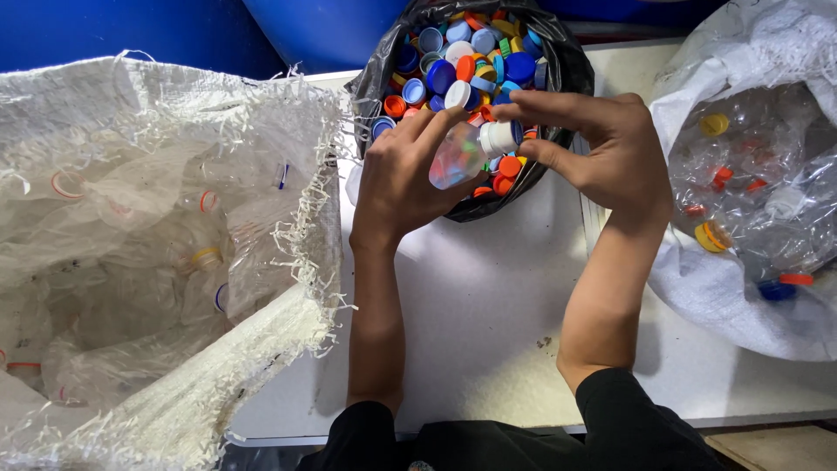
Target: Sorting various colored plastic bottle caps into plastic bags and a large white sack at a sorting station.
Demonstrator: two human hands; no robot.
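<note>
Gripping one clear bottle [455, 157], left hand [403, 179] clasps its body; right hand [606, 148] pinches its one white cap [499, 137]

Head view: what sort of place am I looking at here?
Probably a plastic-recycling sorting bench. A black bag brims with loose coloured caps, woven sacks to the left and right hold clear bottles, and the left hand holds a bottle while the right hand grips its white cap.

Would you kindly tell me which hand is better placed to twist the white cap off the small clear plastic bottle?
Probably the right hand: its fingertips already pinch the white cap, while the left hand grips the small clear plastic bottle.
</note>
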